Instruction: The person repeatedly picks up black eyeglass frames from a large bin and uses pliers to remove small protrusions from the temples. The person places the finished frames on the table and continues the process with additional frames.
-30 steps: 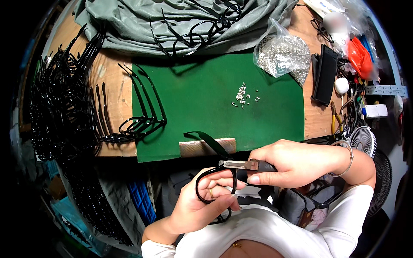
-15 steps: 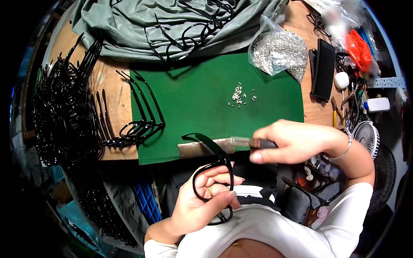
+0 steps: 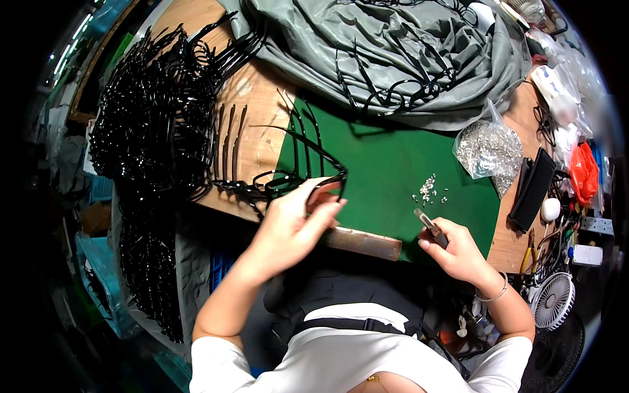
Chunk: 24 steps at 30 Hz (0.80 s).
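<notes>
My left hand (image 3: 288,223) is closed around a black eyeglass frame (image 3: 341,175) at the left part of the green mat (image 3: 380,164). One temple of this frame points up and left, over other black frames (image 3: 239,188) that stand in a row at the mat's left edge. Near the mat's front right, my right hand (image 3: 455,252) grips a short hand tool (image 3: 431,229) with a dark handle and a metal tip; its exact kind is unclear. The tip points at small silvery pieces (image 3: 428,188) scattered on the mat. A rough-textured metal bar (image 3: 367,243) lies along the front edge between my hands.
At left rises a large heap of black eyeglass frames (image 3: 151,124). More frames rest on a grey cloth (image 3: 308,46) at the back. On the right are a clear bag of silvery pieces (image 3: 485,147), a black case (image 3: 532,190), yellow-handled pliers (image 3: 527,252) and a small white fan (image 3: 553,301).
My left hand has carried the frame up and left from near my body to the row of frames. The right hand with the tool has moved back from the held frame. The view has shifted.
</notes>
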Each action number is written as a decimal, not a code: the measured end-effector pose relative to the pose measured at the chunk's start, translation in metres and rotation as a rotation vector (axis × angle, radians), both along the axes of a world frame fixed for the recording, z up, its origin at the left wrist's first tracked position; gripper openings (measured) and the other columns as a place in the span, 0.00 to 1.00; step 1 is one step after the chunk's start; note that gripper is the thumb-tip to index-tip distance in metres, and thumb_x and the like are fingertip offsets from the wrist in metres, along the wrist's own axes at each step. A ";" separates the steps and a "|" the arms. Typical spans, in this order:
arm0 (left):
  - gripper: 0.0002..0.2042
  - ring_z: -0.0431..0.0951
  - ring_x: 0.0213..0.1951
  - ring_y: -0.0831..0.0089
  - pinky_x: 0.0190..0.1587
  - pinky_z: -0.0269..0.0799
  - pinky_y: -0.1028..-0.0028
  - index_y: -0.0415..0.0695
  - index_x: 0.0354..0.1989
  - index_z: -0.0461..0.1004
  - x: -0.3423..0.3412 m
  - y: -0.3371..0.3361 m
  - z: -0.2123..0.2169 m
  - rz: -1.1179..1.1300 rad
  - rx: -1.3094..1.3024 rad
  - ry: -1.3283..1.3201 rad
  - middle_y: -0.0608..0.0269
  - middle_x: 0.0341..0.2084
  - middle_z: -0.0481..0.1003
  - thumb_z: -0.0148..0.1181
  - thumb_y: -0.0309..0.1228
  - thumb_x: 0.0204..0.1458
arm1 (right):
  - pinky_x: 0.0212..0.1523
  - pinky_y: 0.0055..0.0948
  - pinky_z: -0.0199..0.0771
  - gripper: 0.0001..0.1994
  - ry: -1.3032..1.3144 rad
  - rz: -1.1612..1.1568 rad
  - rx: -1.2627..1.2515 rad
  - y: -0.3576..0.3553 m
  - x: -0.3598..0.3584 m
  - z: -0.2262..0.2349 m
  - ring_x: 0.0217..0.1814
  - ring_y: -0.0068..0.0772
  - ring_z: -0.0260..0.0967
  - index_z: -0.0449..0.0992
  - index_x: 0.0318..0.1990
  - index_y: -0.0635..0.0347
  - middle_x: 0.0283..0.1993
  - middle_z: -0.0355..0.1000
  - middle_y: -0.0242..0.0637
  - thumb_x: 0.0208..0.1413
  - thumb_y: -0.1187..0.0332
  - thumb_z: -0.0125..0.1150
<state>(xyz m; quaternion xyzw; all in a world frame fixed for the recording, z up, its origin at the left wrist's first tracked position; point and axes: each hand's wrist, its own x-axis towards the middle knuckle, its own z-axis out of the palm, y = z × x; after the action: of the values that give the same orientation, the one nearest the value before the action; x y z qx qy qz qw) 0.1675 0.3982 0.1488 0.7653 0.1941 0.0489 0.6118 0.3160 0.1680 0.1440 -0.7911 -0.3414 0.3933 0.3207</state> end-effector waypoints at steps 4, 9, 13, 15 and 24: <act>0.21 0.63 0.40 0.61 0.42 0.59 0.66 0.41 0.45 0.67 0.007 0.027 0.011 -0.181 1.120 0.073 0.58 0.38 0.67 0.59 0.37 0.42 | 0.30 0.30 0.65 0.09 -0.016 -0.033 0.009 -0.003 0.005 -0.006 0.28 0.36 0.66 0.69 0.30 0.65 0.25 0.67 0.42 0.47 0.67 0.56; 0.28 0.63 0.41 0.60 0.46 0.58 0.65 0.42 0.48 0.64 0.015 0.038 -0.016 -0.212 1.202 0.054 0.57 0.40 0.64 0.65 0.34 0.35 | 0.32 0.30 0.66 0.11 -0.010 -0.027 0.082 -0.009 0.007 -0.005 0.30 0.40 0.68 0.70 0.32 0.65 0.28 0.68 0.45 0.48 0.65 0.56; 0.25 0.66 0.41 0.59 0.48 0.59 0.67 0.38 0.45 0.65 0.075 0.019 0.018 -0.265 0.863 -0.355 0.54 0.38 0.67 0.64 0.31 0.37 | 0.32 0.32 0.66 0.12 -0.033 -0.088 0.133 -0.023 0.006 -0.009 0.30 0.42 0.68 0.69 0.32 0.65 0.28 0.68 0.46 0.48 0.64 0.56; 0.16 0.70 0.37 0.62 0.41 0.65 0.72 0.36 0.41 0.67 0.120 0.014 0.014 -0.115 0.762 -0.494 0.53 0.35 0.69 0.58 0.27 0.44 | 0.33 0.32 0.66 0.12 -0.054 -0.072 0.098 -0.019 0.005 -0.011 0.30 0.43 0.68 0.69 0.31 0.65 0.28 0.68 0.46 0.49 0.63 0.56; 0.15 0.71 0.28 0.78 0.36 0.67 0.76 0.39 0.26 0.70 0.205 0.039 -0.018 0.097 0.235 -0.366 0.62 0.24 0.73 0.43 0.37 0.56 | 0.36 0.35 0.67 0.09 -0.256 0.073 0.104 -0.040 -0.005 -0.007 0.35 0.44 0.66 0.68 0.33 0.63 0.31 0.65 0.43 0.43 0.70 0.57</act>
<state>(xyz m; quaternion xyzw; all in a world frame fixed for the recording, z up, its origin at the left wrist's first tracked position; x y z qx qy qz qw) 0.3722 0.4367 0.1307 0.7994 0.1095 0.2386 0.5404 0.3105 0.1284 0.1373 -0.8041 -0.4281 0.2824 0.3006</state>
